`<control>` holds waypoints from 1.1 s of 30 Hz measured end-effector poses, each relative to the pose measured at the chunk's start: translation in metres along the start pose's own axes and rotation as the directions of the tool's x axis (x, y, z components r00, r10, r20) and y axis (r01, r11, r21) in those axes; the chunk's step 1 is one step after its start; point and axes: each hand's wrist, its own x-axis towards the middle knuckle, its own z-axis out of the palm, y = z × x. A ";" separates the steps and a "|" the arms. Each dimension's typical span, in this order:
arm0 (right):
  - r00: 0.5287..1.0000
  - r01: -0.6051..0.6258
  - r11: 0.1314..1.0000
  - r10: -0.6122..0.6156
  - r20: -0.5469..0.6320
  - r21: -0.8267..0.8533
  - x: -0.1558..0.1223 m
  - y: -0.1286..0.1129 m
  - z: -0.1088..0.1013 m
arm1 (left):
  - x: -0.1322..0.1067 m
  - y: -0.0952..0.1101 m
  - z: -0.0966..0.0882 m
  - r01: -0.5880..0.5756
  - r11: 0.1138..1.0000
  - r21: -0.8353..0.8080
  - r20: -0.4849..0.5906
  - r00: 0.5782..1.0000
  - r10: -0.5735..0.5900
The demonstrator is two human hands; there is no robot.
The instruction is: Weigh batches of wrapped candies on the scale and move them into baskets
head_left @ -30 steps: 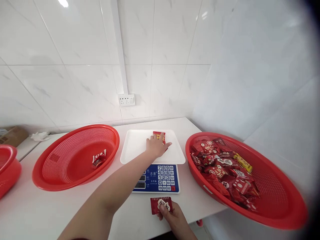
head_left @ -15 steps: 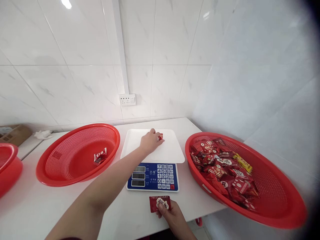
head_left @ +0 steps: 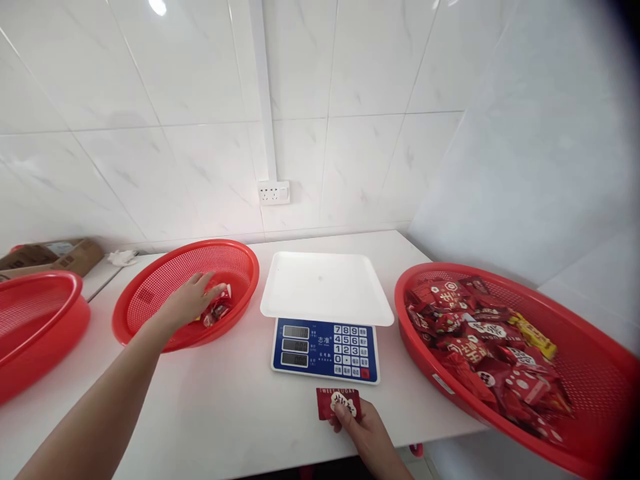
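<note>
My left hand (head_left: pixel 193 299) reaches over the middle red basket (head_left: pixel 123 327), its fingers apart and nothing seen held in them. Beneath and beside the fingertips lie a few red wrapped candies (head_left: pixel 219 310), partly hidden by the hand. In front of the weighing scale (head_left: pixel 326 350), my right hand (head_left: pixel 367 427) pinches a dark red candy packet (head_left: pixel 338 403) between thumb and fingers. White lettering, "SWEET SUGAR", runs along the packet's top edge. The scale's white pan (head_left: pixel 325 287) bears nothing.
On the right, a large red basket (head_left: pixel 590 373) holds many red packets and a yellow one (head_left: pixel 534 337). Another red basket (head_left: pixel 50 347) stands at the far left, before a cardboard box (head_left: pixel 83 257). A tiled wall with a socket (head_left: pixel 274 193) rises behind the white table (head_left: pixel 240 413).
My left hand has moved left from the scale pan to the middle basket and let go of a small red candy. The right hand still holds its packet. The view has turned slightly left.
</note>
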 end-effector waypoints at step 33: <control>0.985 0.071 0.974 -0.102 -0.141 -0.214 0.060 -0.127 -0.063 | -0.083 0.027 0.125 -0.076 0.713 -0.697 0.034 0.990 0.139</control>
